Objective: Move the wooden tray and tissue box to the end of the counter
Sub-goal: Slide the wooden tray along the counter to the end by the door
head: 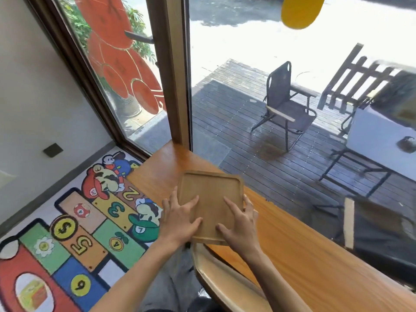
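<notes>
At centre frame, lying flat on the long orange-brown wooden counter [299, 251]: a square, light wooden tray with rounded corners and a raised rim [210, 194], its near edge jutting past the counter's near side. Left hand [180, 218] clasped round the tray's left edge, thumb and fingers spread on the inner face; right hand [242, 224] gripped the right edge likewise, fingertips pressed on the wood. Lower left, spread over the floor: a bright cartoon hopscotch rug with numbered squares [74, 239]; upper right, behind the window glass, stood a dark folding chair [284, 102] on grey decking.

Square wooden tray [210, 194] — flat on counter [292, 244]
</notes>
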